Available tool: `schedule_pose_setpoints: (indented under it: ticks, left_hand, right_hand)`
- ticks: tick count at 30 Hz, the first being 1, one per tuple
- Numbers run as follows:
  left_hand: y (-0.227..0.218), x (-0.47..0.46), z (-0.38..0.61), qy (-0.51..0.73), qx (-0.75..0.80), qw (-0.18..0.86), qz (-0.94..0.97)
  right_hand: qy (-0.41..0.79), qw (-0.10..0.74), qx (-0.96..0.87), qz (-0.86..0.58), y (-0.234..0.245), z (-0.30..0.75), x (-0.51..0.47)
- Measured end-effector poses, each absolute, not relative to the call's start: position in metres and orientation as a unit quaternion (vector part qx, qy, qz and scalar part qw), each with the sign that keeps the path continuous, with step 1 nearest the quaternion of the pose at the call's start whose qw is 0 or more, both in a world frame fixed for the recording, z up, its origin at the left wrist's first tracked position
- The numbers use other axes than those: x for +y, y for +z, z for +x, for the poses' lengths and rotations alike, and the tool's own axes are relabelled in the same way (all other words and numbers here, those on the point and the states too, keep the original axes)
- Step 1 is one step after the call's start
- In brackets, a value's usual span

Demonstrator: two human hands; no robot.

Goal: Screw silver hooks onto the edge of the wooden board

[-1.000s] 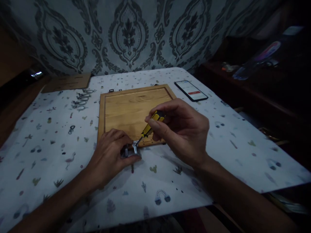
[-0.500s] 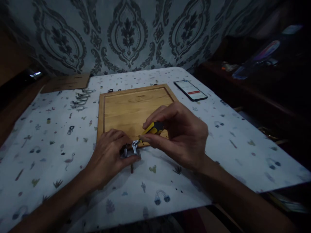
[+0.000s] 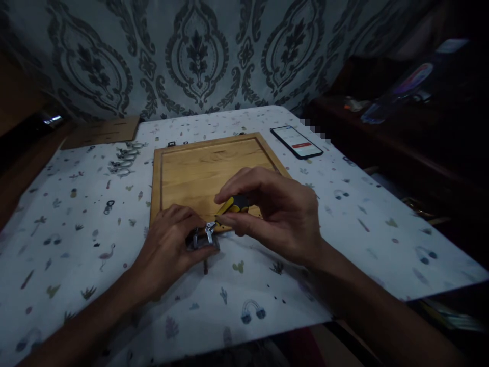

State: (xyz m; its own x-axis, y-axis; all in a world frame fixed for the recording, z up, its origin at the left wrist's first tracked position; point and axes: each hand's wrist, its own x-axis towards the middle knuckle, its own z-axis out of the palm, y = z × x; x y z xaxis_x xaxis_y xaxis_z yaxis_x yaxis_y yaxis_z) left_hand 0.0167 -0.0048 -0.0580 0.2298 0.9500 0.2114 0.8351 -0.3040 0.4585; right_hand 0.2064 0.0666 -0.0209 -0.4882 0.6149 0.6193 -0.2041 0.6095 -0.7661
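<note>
My right hand (image 3: 280, 216) pinches a short yellow-and-black screwdriver (image 3: 237, 204) between thumb and fingers. Its tip points down and left, meeting or nearly meeting a small shiny metal fitting (image 3: 209, 232). Thumb and fingers of my left hand (image 3: 170, 244) close around that fitting, hiding part of it. Both hands are over the near edge of a framed wooden board (image 3: 214, 168) that lies flat. The exact kind of the metal fitting is too dark and small to tell.
The board rests on a white patterned tablecloth (image 3: 367, 260). Several silver metal pieces (image 3: 124, 160) lie at the back left, near a cardboard sheet (image 3: 103, 131). A phone (image 3: 297, 142) with its screen lit lies right of the board. A plastic bottle (image 3: 401, 86) is at the far right.
The whole view has shifted slightly, so everything appears a little further left. My right hand still pinches the screwdriver at the fitting, and my left hand keeps its hold.
</note>
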Motion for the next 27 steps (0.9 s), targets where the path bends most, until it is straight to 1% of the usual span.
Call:
schedule_pose_setpoints:
  ticks: [5, 13, 20, 24, 27]
  left_hand:
    - [-0.0586, -0.0059, 0.0154, 0.242, 0.564, 0.125, 0.779]
    - [-0.0559, -0.0045, 0.0183, 0.21, 0.585, 0.123, 0.774]
    - [-0.06, -0.0051, 0.016, 0.239, 0.561, 0.11, 0.785]
    - [-0.0606, -0.0047, 0.0157, 0.227, 0.571, 0.119, 0.78]
    - [-0.0616, -0.0044, 0.0156, 0.224, 0.575, 0.117, 0.779]
  right_hand:
    - [0.444, 0.486, -0.739, -0.144, -0.0218, 0.2062, 0.0666]
    - [0.442, 0.458, -0.761, -0.124, -0.0168, 0.2098, 0.0668]
    - [0.403, 0.501, -0.75, -0.154, -0.0197, 0.2074, 0.0702]
    - [0.376, 0.572, -0.698, -0.209, -0.0168, 0.2063, 0.0678]
    - [0.372, 0.576, -0.69, -0.232, -0.0168, 0.2059, 0.0669]
